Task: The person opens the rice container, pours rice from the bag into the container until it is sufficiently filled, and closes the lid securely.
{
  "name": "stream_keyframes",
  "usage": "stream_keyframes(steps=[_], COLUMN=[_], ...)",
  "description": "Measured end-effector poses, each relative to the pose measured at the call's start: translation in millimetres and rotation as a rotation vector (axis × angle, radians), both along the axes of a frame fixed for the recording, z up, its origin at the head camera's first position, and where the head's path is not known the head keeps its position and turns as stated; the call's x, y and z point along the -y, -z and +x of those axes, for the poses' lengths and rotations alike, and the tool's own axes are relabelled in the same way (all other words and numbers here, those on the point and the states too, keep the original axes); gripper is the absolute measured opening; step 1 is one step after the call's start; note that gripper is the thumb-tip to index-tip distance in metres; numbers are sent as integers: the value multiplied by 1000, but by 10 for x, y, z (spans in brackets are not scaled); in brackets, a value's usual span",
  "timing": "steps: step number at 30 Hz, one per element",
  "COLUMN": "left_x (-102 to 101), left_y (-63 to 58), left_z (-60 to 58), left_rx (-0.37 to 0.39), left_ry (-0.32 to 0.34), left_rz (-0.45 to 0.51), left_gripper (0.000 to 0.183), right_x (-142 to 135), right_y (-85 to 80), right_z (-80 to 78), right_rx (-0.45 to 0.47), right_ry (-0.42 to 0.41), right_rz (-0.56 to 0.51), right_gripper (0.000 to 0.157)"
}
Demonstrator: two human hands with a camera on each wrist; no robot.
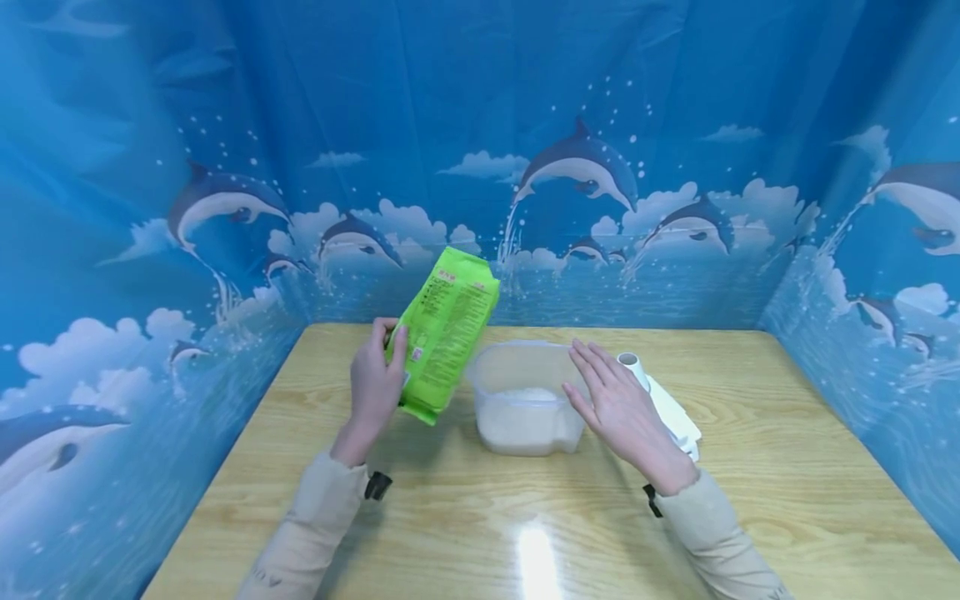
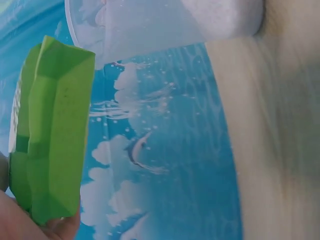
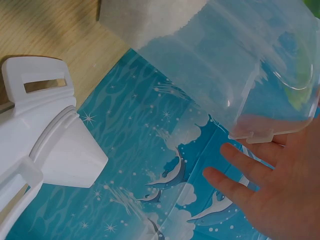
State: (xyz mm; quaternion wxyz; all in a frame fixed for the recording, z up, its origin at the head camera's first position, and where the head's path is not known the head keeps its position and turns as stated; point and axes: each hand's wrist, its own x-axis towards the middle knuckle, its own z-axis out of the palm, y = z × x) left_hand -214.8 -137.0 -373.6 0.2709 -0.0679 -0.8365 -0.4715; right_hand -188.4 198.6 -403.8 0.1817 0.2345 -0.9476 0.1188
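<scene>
A bright green printed bag (image 1: 450, 329) is tilted in my left hand (image 1: 377, 375), thumb on its front face and the fingers behind. Its lower end points toward me, close to the left side of a translucent plastic container (image 1: 491, 371). White powdery or granular stuff (image 1: 528, 394) fills the lower part of the container, which stands on the table. My right hand (image 1: 622, 408) has its fingers extended, fingertips right at the container's right rim. In the right wrist view, the fingers (image 3: 245, 162) are spread beside the container's edge.
Right of the container lies a white plastic lid-like piece (image 1: 671, 412) with a tubular spout (image 3: 72, 150) and slotted handles. The wooden table (image 1: 450, 517) ends at a blue dolphin-print curtain (image 1: 450, 100) at the back and both sides.
</scene>
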Motion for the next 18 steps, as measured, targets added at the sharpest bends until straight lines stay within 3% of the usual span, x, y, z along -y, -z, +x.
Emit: stream_keyframes(steps=[7, 18], left_x=[167, 346], left_y=[176, 448], left_z=[-31, -92], left_rx=[181, 416], left_ry=[-23, -8], left_rz=[86, 44], left_gripper=[31, 34], right_x=[-7, -6], right_y=[5, 7], right_z=[-1, -2], right_rx=[-2, 1], right_ry=[-4, -8], right_rz=[-6, -7], right_gripper=[62, 62])
